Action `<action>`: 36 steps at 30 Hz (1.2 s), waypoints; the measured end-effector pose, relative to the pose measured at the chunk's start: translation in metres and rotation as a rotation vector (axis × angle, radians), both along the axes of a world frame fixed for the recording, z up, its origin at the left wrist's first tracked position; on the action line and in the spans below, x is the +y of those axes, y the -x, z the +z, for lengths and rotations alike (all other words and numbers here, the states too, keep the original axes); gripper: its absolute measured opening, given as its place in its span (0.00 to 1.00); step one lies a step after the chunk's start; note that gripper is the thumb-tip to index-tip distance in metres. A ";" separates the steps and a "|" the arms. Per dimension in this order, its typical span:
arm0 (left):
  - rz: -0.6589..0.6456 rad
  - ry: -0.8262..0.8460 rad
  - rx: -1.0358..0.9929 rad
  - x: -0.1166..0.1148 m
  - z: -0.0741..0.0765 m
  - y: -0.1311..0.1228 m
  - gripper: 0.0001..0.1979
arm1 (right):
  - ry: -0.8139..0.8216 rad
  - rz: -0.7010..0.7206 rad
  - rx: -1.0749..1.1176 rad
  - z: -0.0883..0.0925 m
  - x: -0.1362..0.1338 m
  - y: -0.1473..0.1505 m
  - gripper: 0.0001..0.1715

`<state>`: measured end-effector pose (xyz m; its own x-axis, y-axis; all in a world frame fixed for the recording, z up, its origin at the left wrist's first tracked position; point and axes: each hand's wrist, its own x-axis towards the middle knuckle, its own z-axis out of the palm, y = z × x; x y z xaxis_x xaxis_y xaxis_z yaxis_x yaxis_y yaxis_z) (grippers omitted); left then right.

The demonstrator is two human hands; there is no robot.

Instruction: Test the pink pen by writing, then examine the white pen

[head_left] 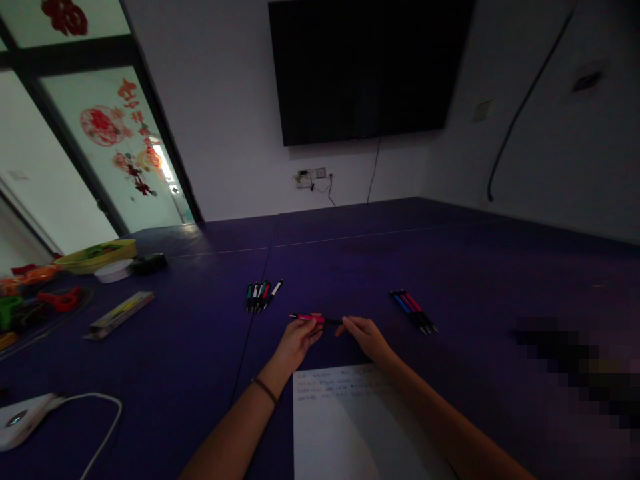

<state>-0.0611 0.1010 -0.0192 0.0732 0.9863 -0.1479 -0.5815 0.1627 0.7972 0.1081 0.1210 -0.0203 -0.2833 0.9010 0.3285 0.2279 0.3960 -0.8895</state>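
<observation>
A pink and black pen (330,321) lies level across both hands above the purple table. My left hand (299,340) has its fingers closed around the pink part. At the black end, my right hand (367,339) pinches the pen between thumb and fingertips. Below the hands is a white sheet of paper (330,433) with handwritten lines near its top, partly covered by my right forearm. Beyond my left hand lies a loose group of several pens (256,297). To the right of my right hand, a neater row of pens (413,312) includes blue and pink ones.
On the left stand a yellow basket (97,257), a white round lid or dish (114,271), red-handled scissors (61,300) and a long narrow box (123,315). A white device (25,420) with a cable sits at the near left. A wall-mounted screen (370,73) hangs beyond the table.
</observation>
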 end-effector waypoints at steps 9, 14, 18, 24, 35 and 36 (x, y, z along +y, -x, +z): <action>0.023 0.008 -0.023 -0.002 0.003 -0.001 0.08 | 0.013 -0.045 0.049 -0.005 0.004 -0.002 0.15; 0.015 0.011 -0.004 -0.002 0.003 -0.001 0.08 | -0.011 -0.017 -0.047 0.000 0.002 -0.003 0.19; 0.028 0.014 -0.007 -0.002 0.003 -0.001 0.08 | -0.029 -0.011 -0.058 -0.001 0.002 -0.001 0.19; 0.049 0.005 -0.013 0.000 0.001 -0.001 0.08 | -0.062 -0.032 -0.059 -0.005 0.002 0.000 0.14; 0.018 -0.013 -0.012 -0.001 0.000 -0.002 0.09 | -0.088 -0.055 -0.184 0.002 0.000 -0.004 0.20; 0.027 -0.006 -0.020 0.000 -0.001 -0.002 0.09 | -0.085 -0.063 -0.164 0.001 0.001 -0.004 0.19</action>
